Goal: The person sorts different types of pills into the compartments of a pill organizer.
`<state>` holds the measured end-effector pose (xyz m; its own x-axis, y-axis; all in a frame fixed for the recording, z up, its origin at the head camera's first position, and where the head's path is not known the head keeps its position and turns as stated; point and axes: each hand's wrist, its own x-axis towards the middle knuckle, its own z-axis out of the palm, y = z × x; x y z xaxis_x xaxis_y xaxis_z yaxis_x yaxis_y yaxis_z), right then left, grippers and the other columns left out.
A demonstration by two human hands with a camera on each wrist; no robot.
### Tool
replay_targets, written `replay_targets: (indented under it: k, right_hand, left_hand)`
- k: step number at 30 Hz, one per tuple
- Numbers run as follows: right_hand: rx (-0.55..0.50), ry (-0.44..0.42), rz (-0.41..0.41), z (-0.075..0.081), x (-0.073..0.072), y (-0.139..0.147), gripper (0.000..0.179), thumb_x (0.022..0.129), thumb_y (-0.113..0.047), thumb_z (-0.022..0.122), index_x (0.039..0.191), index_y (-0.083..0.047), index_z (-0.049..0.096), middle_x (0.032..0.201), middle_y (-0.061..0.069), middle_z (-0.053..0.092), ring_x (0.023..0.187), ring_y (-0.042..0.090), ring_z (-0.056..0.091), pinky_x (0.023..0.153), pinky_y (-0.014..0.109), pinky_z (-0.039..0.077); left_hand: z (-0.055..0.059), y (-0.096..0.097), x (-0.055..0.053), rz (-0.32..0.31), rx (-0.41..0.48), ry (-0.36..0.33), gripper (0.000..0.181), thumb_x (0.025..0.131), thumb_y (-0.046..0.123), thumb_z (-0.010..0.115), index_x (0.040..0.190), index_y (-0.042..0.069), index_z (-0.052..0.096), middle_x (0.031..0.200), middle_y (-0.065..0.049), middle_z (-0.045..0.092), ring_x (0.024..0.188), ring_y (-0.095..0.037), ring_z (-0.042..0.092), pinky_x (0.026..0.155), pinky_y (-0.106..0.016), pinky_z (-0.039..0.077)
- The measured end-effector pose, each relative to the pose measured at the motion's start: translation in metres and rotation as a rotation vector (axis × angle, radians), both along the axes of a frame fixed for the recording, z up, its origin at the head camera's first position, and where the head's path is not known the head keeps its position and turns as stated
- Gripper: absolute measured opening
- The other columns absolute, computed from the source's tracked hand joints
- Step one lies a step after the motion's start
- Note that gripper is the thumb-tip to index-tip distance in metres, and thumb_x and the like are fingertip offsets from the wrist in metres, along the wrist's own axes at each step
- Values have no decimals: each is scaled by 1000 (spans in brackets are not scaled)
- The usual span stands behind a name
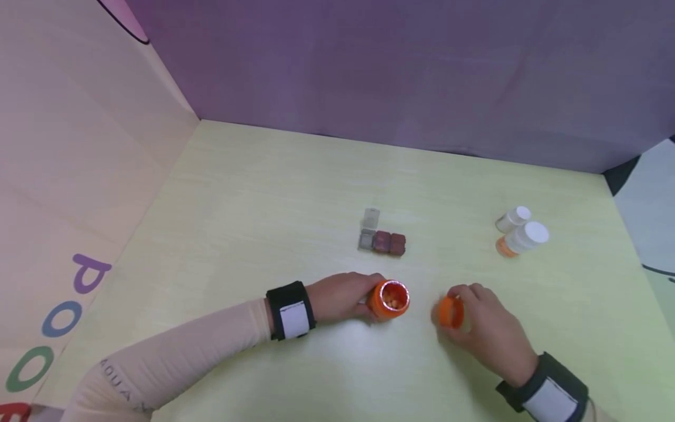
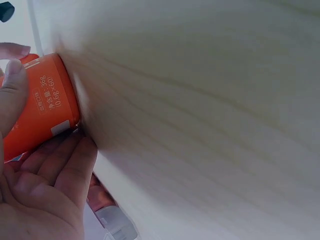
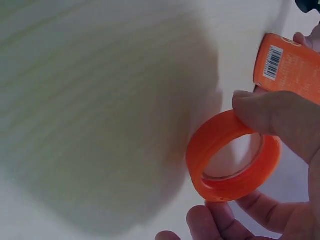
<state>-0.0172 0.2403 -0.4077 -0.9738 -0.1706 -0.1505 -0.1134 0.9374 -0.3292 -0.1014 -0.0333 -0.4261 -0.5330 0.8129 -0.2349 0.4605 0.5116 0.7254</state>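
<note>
My left hand (image 1: 345, 296) grips an orange pill bottle (image 1: 377, 306) between thumb and fingers. The bottle's mouth is uncovered and small tablets (image 1: 392, 300) show inside; in the left wrist view its printed label (image 2: 42, 100) faces the camera. To the right, my right hand (image 1: 493, 328) pinches an orange bottle cap (image 1: 445, 312) by its rim, thumb on one side and fingers on the other, apart from the bottle. Beyond the left hand lies a small pill box (image 1: 390, 243) with two reddish-brown compartments and a grey one whose clear lid (image 1: 371, 218) stands open.
At the right stand a small white bottle (image 1: 511, 219) and a larger white-capped bottle (image 1: 519, 239) with an orange lower part, close together. A purple panel (image 1: 369, 70) borders the table (image 1: 253, 187) at the back. A pale panel (image 1: 79, 146) with coloured letters runs along the left.
</note>
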Motion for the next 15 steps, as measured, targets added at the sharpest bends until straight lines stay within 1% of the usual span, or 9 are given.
replay_targets:
  k: [5, 9, 15]
  right_hand:
    - [-12, -7, -10, -4, 1, -2, 59, 67, -27, 96, 113, -4, 66, 97, 8, 61, 88, 25, 55, 68, 41, 57]
    - [-7, -6, -13, -7, 3, -3, 60, 66, -28, 97, 113, -5, 67, 97, 8, 61, 88, 24, 55, 69, 40, 58]
    - [0, 1, -7, -12, 4, -4, 60, 66, -29, 97, 113, -7, 67, 99, 8, 60, 89, 25, 55, 70, 40, 58]
  left_hand:
    - [0, 1, 0, 4, -11, 0, 51, 88, 23, 82, 133, 14, 59, 118, 7, 69, 105, -6, 61, 99, -25, 48]
    - [0, 1, -1, 10, -18, -5, 49, 88, 25, 82, 130, 15, 59, 113, 8, 68, 100, -6, 60, 96, -24, 49]
    - [0, 1, -2, 6, -20, 10, 45, 89, 26, 81, 126, 14, 60, 109, 8, 68, 94, -5, 59, 92, -23, 50]
